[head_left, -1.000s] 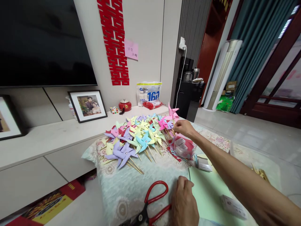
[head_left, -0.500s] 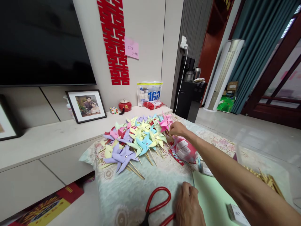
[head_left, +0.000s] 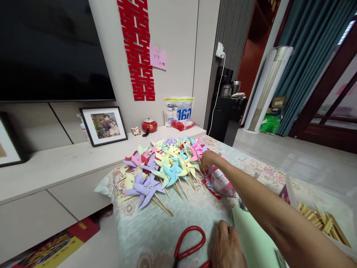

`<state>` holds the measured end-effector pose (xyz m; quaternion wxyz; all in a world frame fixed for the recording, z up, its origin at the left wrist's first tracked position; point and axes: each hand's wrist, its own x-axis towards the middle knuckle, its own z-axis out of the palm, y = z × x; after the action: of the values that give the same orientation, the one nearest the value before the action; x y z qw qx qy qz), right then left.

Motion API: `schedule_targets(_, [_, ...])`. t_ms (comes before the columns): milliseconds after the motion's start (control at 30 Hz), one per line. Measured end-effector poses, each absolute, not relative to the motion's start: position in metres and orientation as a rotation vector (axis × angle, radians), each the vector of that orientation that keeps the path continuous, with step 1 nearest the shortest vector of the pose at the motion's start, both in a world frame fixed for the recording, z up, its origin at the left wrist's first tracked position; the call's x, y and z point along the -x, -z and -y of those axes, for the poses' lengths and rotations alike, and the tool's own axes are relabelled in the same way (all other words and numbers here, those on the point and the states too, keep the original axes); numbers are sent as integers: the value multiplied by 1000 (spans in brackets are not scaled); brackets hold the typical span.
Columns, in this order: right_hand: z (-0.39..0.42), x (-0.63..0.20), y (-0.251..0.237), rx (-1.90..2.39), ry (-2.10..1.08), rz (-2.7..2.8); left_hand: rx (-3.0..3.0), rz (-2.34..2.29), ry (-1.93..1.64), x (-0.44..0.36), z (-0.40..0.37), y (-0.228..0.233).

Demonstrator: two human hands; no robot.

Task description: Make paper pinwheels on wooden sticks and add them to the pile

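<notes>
A heap of paper pinwheels (head_left: 163, 163) in pink, yellow, blue and purple lies on a patterned cloth (head_left: 156, 223), their wooden sticks pointing toward me. My right hand (head_left: 209, 158) reaches out to the heap's right edge and rests on a pink pinwheel (head_left: 196, 149), fingers curled around its stick. My left hand (head_left: 227, 245) lies flat near the bottom edge, pressing the edge of a pale green paper sheet (head_left: 252, 242). Red-handled scissors (head_left: 189, 245) lie just left of that hand.
A red plastic bag of small packets (head_left: 220, 180) sits under my right forearm. A clear box of wooden pieces (head_left: 320, 219) stands at right. Behind the cloth runs a low white cabinet (head_left: 55, 163) with framed photos, a red pot (head_left: 149, 125) and a tissue pack.
My right hand has lowered the pink pinwheel from above the heap onto its right edge. The view has shifted slightly; my left hand stays on the green sheet.
</notes>
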<state>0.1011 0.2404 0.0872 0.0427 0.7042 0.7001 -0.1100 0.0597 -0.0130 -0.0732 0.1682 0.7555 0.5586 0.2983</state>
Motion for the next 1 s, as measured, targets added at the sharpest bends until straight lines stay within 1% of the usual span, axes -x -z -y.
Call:
schedule_targets(133, [-238, -96, -88, -2060, 341, -1962, -2139, -1609, -816, -61, 13, 73])
schedule_targets(367, [-229, -90, -99, -1985, 333, -1984, -2112, -1606, -840, -62, 14, 71])
schedule_targets(633, [-227, -89, -110, -2056, 319, -2149, -2024, -1663, -809, -66, 18, 65])
schedule_targets(900, [-217, -89, -120, -2198, 169, -2323, -1953, -1694, -703, -68, 19, 54])
schedule_targets(1000, [-195, -73, -121, -2101, 275, -2528, -1893, -1724, -751, -68, 21, 49])
